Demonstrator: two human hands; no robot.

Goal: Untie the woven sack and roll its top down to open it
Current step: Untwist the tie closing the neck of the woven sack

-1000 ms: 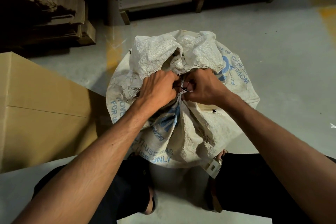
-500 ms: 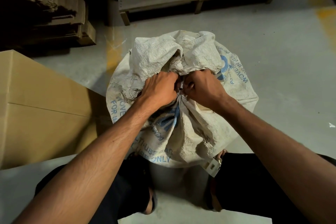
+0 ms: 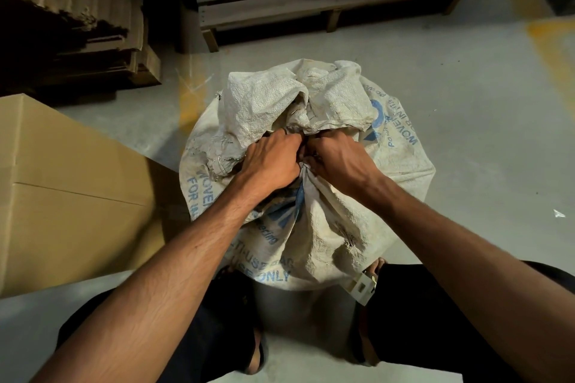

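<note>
Over the last second almost nothing has shifted: both hands stay bunched at the gathered neck of the woven sack (image 3: 311,196), knuckles nearly touching, much as they were before. The small dark-and-light strand that showed between the hands a second ago is now mostly hidden, with only a pale bit visible at the meeting point. By my reading the knot is still being worked and has not come free; the neck remains cinched, and the loose top (image 3: 292,96) flops on the far side of the hands, not yet rolled down.

The left hand (image 3: 272,162) has its fingers curled tight into the gathered fabric on the left of the neck. The right hand (image 3: 337,162) is curled just as tight on the right side; whether it pinches the tie itself or only cloth, I cannot tell, since the fingertips are buried.

The sack stands on the grey floor (image 3: 466,134) directly in front of the person, between the feet, full and rounded, printed with blue lettering.

Counted: one sack, two hands, one cardboard box (image 3: 62,183) close on the left, one wooden pallet (image 3: 326,3) at the far side carrying two rounded brown shapes, and one stack of corrugated sheets (image 3: 71,9) at far left.
</note>
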